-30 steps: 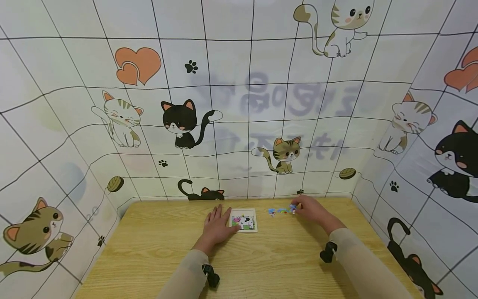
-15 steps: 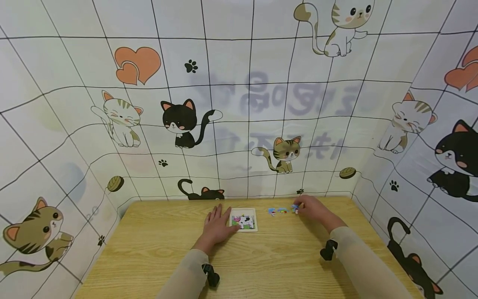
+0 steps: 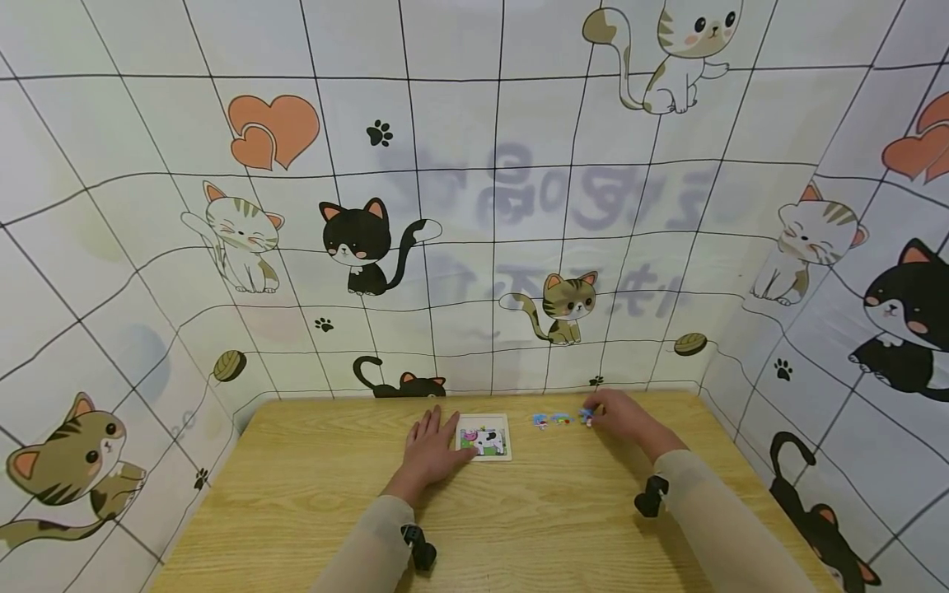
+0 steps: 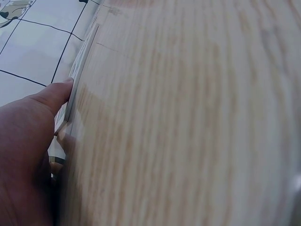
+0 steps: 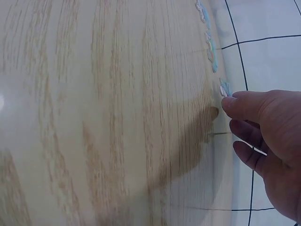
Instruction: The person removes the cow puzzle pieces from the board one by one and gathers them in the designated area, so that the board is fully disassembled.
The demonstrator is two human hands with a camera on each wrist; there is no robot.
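A small jigsaw puzzle board with a pale frame lies near the table's back edge, showing a cow and a pink figure in its lower part. My left hand lies flat beside it with spread fingers, its thumb resting on the frame's left side; in the left wrist view that thumb touches the board's edge. To the right, two colourful puzzle pieces lie in a row, one blue piece and one blue-green piece. My right hand pinches a third puzzle piece by its edge between thumb and index finger.
The wooden table runs back to a white curtain with cat drawings and black grid lines, which also encloses both sides. Small black wrist cameras are strapped over both sleeves.
My right hand has shifted the third puzzle piece slightly to the right, widening its gap from the middle piece. The left hand and the board have stayed in place.
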